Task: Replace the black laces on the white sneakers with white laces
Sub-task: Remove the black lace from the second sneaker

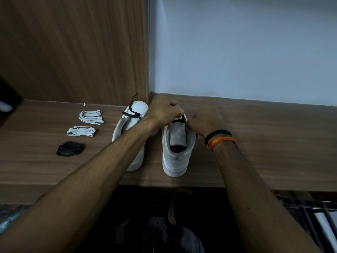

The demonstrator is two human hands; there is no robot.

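1. Left hand (165, 110): fingers curled, pinching the black lace (179, 121) at the front of the right sneaker (176, 152).
2. Right hand (204, 123): fingers curled down at the same lace, against the sneaker's right side; exact grip unclear.
3. Left sneaker (131, 125) just beside, black lace loose.
4. Two white lace bundles (91, 115) and one black bundle (70, 147) lie left on the surface (264, 143).

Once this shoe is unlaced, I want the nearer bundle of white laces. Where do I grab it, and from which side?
Pinch the nearer white lace bundle across its folded middle, coming straight down from above. It lies flat on the wooden shelf as a loose loop, with its tips trailing right toward the left sneaker, so a mid-bundle pinch should gather every strand. Reaching from the left avoids that sneaker.
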